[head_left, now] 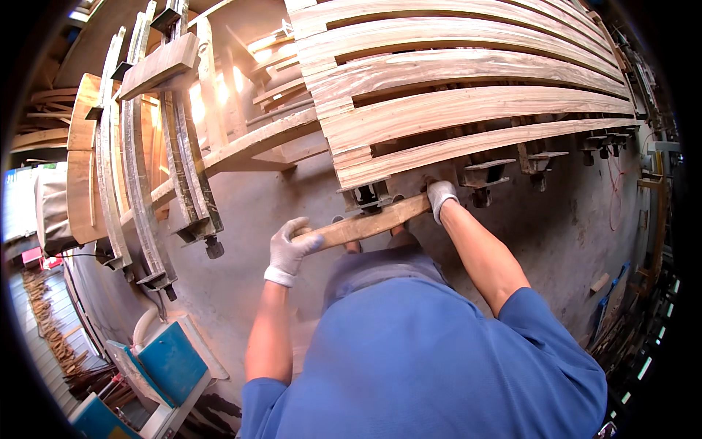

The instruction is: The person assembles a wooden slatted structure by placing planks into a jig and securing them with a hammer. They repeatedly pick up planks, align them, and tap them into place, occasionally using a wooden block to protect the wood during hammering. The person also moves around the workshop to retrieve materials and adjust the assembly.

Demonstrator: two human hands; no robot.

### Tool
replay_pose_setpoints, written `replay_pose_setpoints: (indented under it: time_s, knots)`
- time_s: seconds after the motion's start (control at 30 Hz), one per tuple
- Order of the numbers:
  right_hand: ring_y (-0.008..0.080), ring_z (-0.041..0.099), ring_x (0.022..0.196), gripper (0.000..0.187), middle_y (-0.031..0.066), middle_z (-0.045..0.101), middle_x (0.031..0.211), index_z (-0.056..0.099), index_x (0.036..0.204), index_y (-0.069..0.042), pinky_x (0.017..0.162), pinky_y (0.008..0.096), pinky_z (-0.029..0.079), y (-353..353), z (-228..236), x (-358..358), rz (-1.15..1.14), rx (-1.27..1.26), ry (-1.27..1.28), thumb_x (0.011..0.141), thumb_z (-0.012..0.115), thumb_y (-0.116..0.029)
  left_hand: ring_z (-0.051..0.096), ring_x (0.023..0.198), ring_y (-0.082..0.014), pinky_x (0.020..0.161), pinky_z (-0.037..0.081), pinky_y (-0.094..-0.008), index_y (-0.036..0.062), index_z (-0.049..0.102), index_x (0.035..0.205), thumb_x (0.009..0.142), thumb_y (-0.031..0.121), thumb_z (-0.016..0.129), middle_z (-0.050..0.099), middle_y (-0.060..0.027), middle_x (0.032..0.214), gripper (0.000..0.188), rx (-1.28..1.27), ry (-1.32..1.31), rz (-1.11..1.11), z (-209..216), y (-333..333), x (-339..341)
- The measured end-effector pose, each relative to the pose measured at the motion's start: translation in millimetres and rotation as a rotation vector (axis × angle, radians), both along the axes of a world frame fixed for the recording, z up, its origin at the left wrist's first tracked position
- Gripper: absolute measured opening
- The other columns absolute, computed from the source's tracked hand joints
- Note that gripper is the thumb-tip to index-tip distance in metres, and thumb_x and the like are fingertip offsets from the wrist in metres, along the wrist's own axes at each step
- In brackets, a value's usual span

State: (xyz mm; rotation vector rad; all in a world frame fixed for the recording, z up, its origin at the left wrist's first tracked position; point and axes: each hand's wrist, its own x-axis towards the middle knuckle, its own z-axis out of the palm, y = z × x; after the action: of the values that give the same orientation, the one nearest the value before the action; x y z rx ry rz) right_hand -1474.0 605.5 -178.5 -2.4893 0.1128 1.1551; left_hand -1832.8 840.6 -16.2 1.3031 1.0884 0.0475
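Note:
A short, thick wooden board (374, 223) spans the space between my two gloved hands, just in front of my body. My left hand (289, 250) grips its left end, thumb and fingers around it. At the other end, my right hand (441, 197) is closed on the board, with its fingertips partly hidden. Right behind the board is the dark metal end of a clamp (367, 196), under the near edge of a slatted wooden panel (409, 110). Whether the board touches that clamp, I cannot tell.
More clamp ends (486, 174) stick out along the panel's near edge. Long bar clamps (135, 161) stand at the left on a wooden frame (241, 143), one bearing a wooden block (159, 67). A blue-panelled machine (172, 362) sits at lower left.

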Motion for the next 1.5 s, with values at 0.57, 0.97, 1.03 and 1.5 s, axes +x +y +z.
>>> replay_pose_setpoints:
  time_s: [0.57, 0.97, 1.03, 1.5]
  knots:
    - [0.0356, 0.079, 0.089, 0.04, 0.0165, 0.082, 0.098, 0.08, 0.091, -0.004, 0.076, 0.0451, 0.057, 2.8, 15.0, -6.7, 0.134, -0.032, -0.237, 0.106, 0.058, -0.035, 0.073, 0.114, -0.0284, 0.098, 0.06, -0.0376, -0.0105, 0.069, 0.129, 0.096, 0.006, 0.077, 0.074, -0.0192, 0.122, 0.038, -0.426, -0.105, 0.44, -10.5, -3.3, 16.6]
    - [0.0294, 0.079, 0.074, 0.035, 0.017, 0.079, 0.078, 0.079, 0.079, 0.0, 0.069, 0.0454, 0.056, 7.8, 4.4, -13.8, -0.171, 0.078, -0.206, 0.096, 0.067, -0.028, 0.076, 0.109, -0.0268, 0.099, 0.06, -0.0336, -0.0116, 0.073, 0.125, 0.096, 0.003, 0.074, 0.078, -0.0206, 0.118, 0.033, -0.311, 0.008, 0.464, 8.1, -11.7, 26.8]
    - [0.0286, 0.08, 0.077, 0.035, 0.0149, 0.08, 0.081, 0.08, 0.08, -0.003, 0.071, 0.0437, 0.058, 23.0, 35.3, -14.0, -0.191, 0.067, -0.085, 0.098, 0.066, -0.029, 0.076, 0.108, -0.0252, 0.099, 0.06, -0.0326, -0.011, 0.074, 0.124, 0.096, 0.003, 0.074, 0.079, -0.0197, 0.117, 0.031, -0.289, 0.008, 0.486, 5.6, -18.7, 20.8]
    - [0.029, 0.077, 0.085, 0.062, 0.0139, 0.079, 0.093, 0.078, 0.099, -0.003, 0.084, 0.0435, 0.062, -12.0, -53.0, -8.2, -0.442, 0.358, 0.111, 0.1, 0.066, -0.064, 0.074, 0.114, -0.0233, 0.099, 0.059, -0.0335, -0.0071, 0.069, 0.135, 0.104, 0.017, 0.072, 0.077, -0.0174, 0.126, 0.039, -0.111, -0.148, 0.218, 11.8, -13.2, 6.6]
